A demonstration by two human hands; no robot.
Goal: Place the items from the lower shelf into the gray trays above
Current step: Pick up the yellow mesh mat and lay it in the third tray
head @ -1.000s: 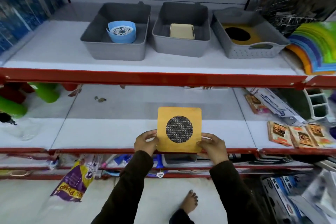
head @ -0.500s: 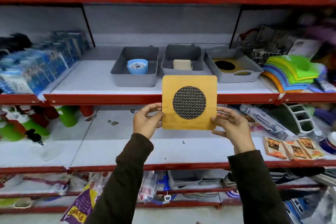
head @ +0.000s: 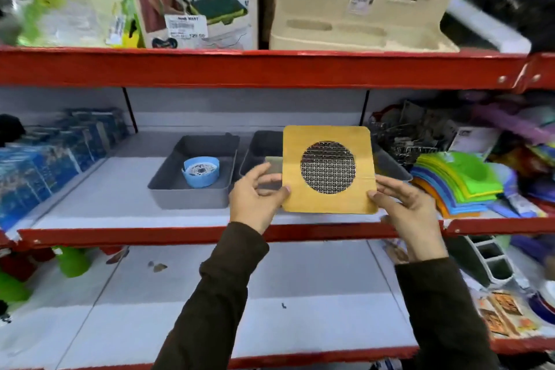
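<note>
I hold a square yellow board with a round black mesh centre (head: 329,170) upright in front of the middle shelf. My left hand (head: 256,198) pinches its lower left edge and my right hand (head: 404,206) grips its lower right corner. Behind it stand the gray trays: the left tray (head: 180,189) holds a blue round dish (head: 200,171), the middle tray (head: 255,147) is mostly covered by the board, and only the rim of the right tray (head: 390,165) shows.
Red shelf edges (head: 270,69) run above and below the trays. Blue packets (head: 45,159) fill the left of the middle shelf, a stack of coloured mats (head: 459,180) the right. The lower shelf (head: 270,294) holds green bottles at left and small packets at right.
Both hands have lifted the yellow board from the lower shelf level up and to the right, in front of the middle and right trays. The camera has tilted upward.
</note>
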